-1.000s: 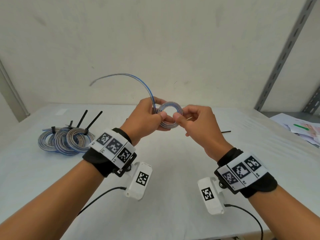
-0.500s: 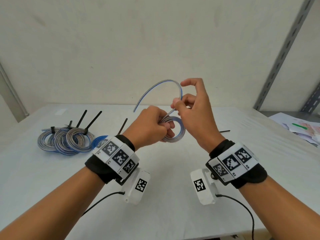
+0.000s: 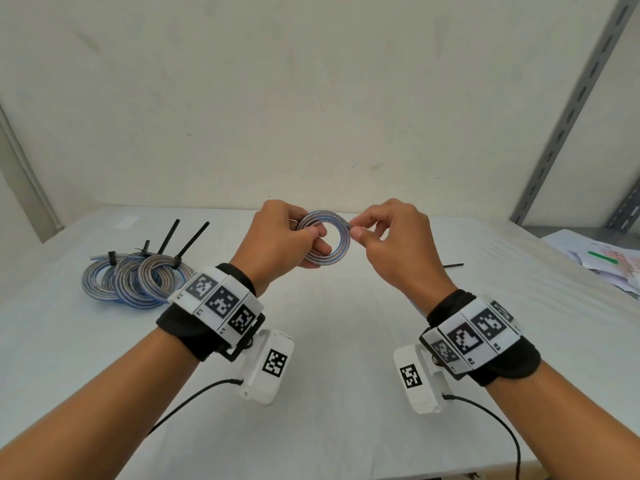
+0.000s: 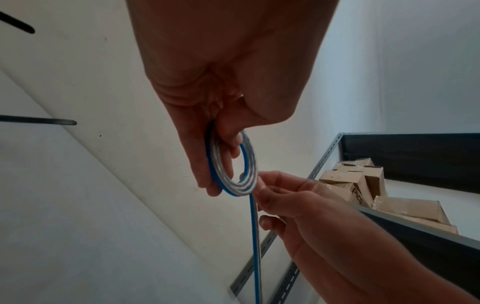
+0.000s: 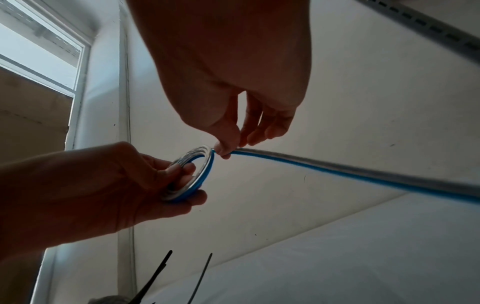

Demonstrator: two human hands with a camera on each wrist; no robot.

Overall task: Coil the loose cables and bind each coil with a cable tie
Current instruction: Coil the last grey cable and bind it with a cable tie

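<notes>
A small coil of grey-and-blue cable (image 3: 343, 244) is held up above the white table (image 3: 329, 341). My left hand (image 3: 311, 237) grips the coil's left side, thumb in front and fingers behind; the left wrist view shows that grip on the coil (image 4: 249, 158). My right hand (image 3: 356, 231) pinches the cable at the coil's right edge. In the right wrist view the right hand's pinch (image 5: 224, 150) sits where the loose tail (image 5: 337, 171) leaves the coil (image 5: 206, 164). The tail (image 4: 254, 236) is hidden in the head view.
Several bound coils (image 3: 138, 282) lie at the table's left with black tie ends (image 3: 189, 243) sticking up. One loose black cable tie (image 3: 452, 265) lies at the right, with papers (image 3: 602, 261) beyond it. A metal shelf upright (image 3: 571, 109) and cardboard boxes (image 4: 363, 185) stand to the right.
The right hand lifted the loose tail up over the coil, then came down to the coil's right edge. The tail no longer arcs above the hands.
</notes>
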